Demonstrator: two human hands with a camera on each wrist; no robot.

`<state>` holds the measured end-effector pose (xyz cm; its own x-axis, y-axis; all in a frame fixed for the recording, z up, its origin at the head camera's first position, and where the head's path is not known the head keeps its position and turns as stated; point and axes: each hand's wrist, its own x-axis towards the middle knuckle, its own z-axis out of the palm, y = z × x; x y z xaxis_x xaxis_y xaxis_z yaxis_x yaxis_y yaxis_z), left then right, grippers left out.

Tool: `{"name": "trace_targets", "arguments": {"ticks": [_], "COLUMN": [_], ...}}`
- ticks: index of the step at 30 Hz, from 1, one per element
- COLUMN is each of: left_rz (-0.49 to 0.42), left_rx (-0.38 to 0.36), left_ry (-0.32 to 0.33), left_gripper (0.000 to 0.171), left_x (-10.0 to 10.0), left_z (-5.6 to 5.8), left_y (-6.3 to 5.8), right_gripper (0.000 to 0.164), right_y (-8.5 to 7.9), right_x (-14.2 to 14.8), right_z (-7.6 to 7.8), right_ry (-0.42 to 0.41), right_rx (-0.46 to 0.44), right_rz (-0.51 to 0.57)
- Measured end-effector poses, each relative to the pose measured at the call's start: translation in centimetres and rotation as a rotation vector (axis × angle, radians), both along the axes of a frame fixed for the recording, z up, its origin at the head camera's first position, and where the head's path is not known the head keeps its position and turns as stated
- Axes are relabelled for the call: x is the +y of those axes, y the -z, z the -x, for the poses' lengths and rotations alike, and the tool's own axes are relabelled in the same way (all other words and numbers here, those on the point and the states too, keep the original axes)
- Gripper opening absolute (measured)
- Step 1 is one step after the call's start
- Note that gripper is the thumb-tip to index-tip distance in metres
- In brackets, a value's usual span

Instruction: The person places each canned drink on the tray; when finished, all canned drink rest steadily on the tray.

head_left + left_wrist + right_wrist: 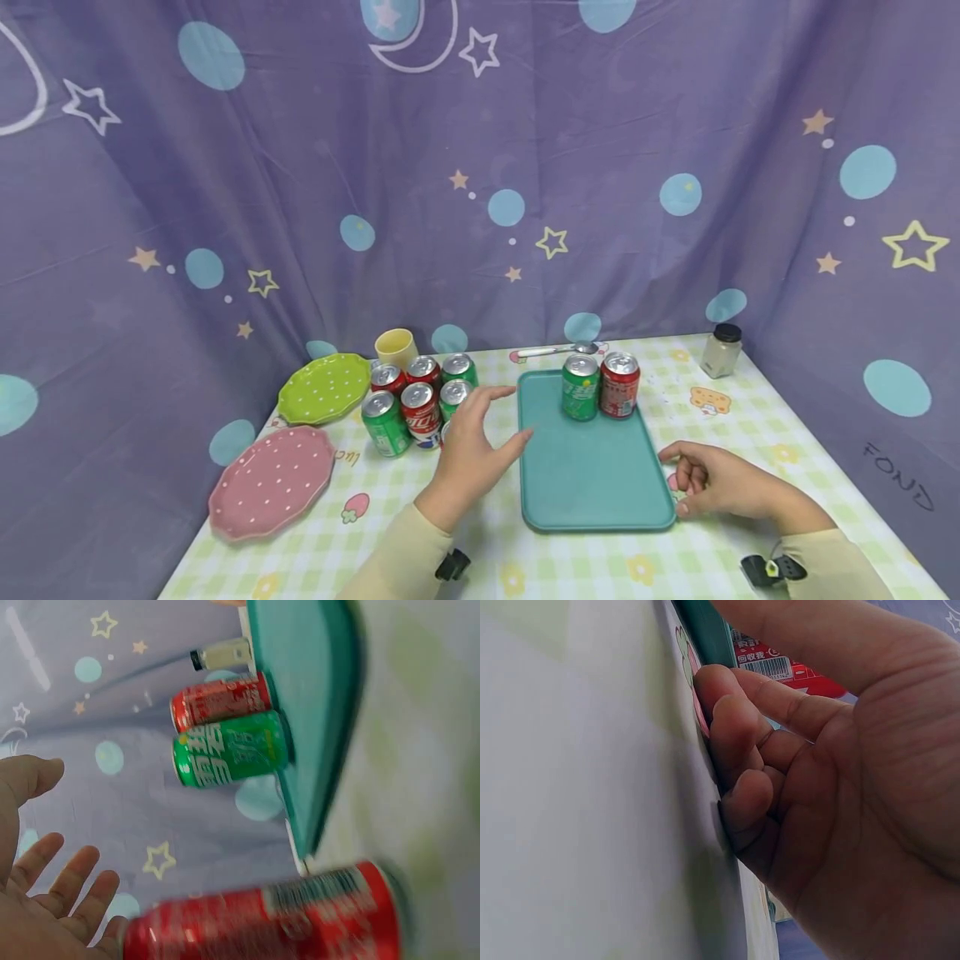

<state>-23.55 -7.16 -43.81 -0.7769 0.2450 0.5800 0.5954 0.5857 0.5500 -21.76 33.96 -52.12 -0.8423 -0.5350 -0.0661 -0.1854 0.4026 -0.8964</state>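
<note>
My left hand (477, 447) hovers between the group of cans and the teal tray (592, 483), thumb and fingers spread apart with nothing between them. Close by its fingers in the left wrist view is a red can (277, 919). A green soda can (581, 388) and a red soda can (619, 386) stand side by side at the tray's far end. Beside the tray's right edge, my right hand (723, 483) rests low over the tablecloth, fingers loosely bent and holding nothing. Several red and green cans, among them a red one (421, 414), stand left of the tray, partly hidden by my left hand.
On the left lie a green dotted plate (322, 390) and a pink dotted plate (273, 483). Behind the cans is a yellow cup (396, 347). A spoon (558, 351) lies beyond the tray, and a black-lidded jar (722, 353) stands at the back right.
</note>
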Motion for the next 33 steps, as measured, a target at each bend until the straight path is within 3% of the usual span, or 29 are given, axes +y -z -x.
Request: {"name": "trace_targets", "arguments": {"ticks": [4, 9, 13, 17, 23, 33], "left_rz": [0.008, -0.100, -0.174, -0.236, -0.316, -0.308], "left_rx": [-0.020, -0.094, -0.120, -0.193, -0.322, -0.439], "left_ry": [-0.031, -0.029, -0.045, -0.052, -0.020, -0.007], "left_gripper": [0.060, 0.062, 0.063, 0.064, 0.067, 0.075], "left_x": [-2.2, -4.4, -5.8, -6.9, -7.6, -8.0], "left_z": [-0.6, -1.4, -1.5, -1.4, -0.9, -0.4], "left_y": [0.7, 1.6, 2.4, 3.1, 4.6, 5.5], "right_gripper": [0.072, 0.072, 0.073, 0.073, 0.073, 0.072], "right_y": [0.1, 0.1, 0.2, 0.1, 0.0, 0.2], "right_x": [0.0, -0.1, -0.1, -0.2, -0.2, -0.1], "right_z": [0.1, 0.1, 0.1, 0.1, 0.1, 0.2], "right_ry": [0.002, 0.013, 0.021, 0.019, 0.024, 0.027], "right_rx": [-0.002, -0.008, -0.003, 0.000, -0.004, -0.003], "right_rz": [0.001, -0.002, -0.014, -0.015, -0.020, -0.013]}}
